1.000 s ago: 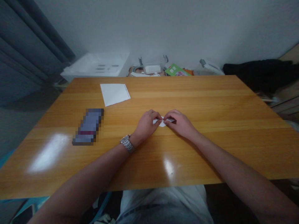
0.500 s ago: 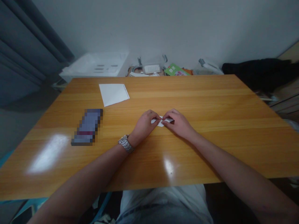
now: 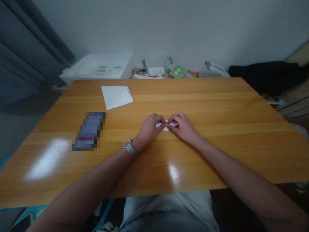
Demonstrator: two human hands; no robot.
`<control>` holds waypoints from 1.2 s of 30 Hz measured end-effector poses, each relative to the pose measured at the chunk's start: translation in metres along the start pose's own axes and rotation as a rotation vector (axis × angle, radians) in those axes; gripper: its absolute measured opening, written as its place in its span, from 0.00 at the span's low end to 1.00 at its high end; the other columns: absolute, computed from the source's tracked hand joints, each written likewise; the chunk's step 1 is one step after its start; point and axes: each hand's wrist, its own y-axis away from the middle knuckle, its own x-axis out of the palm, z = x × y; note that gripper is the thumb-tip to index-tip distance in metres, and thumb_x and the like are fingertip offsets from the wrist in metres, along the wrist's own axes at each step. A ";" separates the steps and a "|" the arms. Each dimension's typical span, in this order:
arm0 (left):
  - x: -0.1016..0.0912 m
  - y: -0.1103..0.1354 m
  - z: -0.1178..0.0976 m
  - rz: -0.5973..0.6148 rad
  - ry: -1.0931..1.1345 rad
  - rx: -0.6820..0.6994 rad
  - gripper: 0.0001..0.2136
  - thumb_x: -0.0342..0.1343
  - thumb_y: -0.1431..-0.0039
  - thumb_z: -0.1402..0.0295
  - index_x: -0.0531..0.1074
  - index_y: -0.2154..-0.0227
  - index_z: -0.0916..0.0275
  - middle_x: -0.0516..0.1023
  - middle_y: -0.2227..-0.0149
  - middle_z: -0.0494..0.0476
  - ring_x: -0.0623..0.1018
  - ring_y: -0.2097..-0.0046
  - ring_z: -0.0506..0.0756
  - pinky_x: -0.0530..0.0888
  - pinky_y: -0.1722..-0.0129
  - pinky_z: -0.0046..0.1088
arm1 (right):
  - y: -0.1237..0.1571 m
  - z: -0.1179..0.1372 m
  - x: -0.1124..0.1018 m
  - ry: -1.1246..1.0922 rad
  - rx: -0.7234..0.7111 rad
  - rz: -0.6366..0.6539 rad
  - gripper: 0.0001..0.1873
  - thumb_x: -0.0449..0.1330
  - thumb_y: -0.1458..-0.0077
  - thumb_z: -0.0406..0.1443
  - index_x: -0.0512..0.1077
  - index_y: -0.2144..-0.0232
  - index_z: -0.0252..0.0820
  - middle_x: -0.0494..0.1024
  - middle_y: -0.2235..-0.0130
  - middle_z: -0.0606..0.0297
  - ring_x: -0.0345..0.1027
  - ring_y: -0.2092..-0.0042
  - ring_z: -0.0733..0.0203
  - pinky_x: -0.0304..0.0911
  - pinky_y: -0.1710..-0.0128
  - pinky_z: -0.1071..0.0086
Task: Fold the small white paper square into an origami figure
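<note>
A small folded piece of white paper [image 3: 166,125] lies on the wooden table [image 3: 217,109] near its middle. My left hand [image 3: 148,129], with a metal watch [image 3: 129,148] on its wrist, pinches the paper's left part with curled fingers. My right hand [image 3: 183,127] pinches the right part, thumb and fingertips pressed together on it. Both hands rest on the tabletop and cover most of the paper, so its shape is hard to make out.
A white sheet with a perforated edge [image 3: 116,96] lies at the far left of the table. A blurred-out dark flat object [image 3: 89,130] sits left of my hands. Behind the table are a white box [image 3: 98,67], a green booklet [image 3: 181,72] and dark cloth [image 3: 263,74].
Both hands stay pinched on the small paper, with only slight finger shifts. The view has drifted a little.
</note>
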 end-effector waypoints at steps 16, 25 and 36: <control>-0.001 -0.002 0.002 0.031 0.019 0.032 0.02 0.59 0.36 0.72 0.76 0.63 0.61 0.76 0.61 0.56 0.74 0.56 0.57 0.71 0.53 0.35 | 0.007 -0.014 -0.015 0.053 -0.052 0.074 0.10 0.60 0.36 0.37 0.75 0.53 0.46 0.71 0.53 0.55 0.66 0.48 0.47 0.62 0.45 0.52; -0.017 0.004 0.007 0.073 -0.163 0.135 0.08 0.57 0.34 0.68 0.79 0.55 0.56 0.72 0.50 0.58 0.72 0.48 0.59 0.68 0.43 0.42 | 0.006 -0.013 -0.015 0.031 -0.070 0.077 0.10 0.60 0.36 0.36 0.75 0.53 0.44 0.71 0.53 0.55 0.66 0.48 0.48 0.63 0.45 0.52; -0.030 0.010 0.005 0.174 -0.393 0.301 0.14 0.50 0.28 0.65 0.77 0.46 0.53 0.73 0.43 0.60 0.73 0.44 0.60 0.71 0.44 0.42 | 0.008 -0.012 -0.019 0.053 -0.141 0.081 0.12 0.58 0.34 0.36 0.75 0.51 0.45 0.72 0.53 0.55 0.67 0.48 0.48 0.64 0.46 0.52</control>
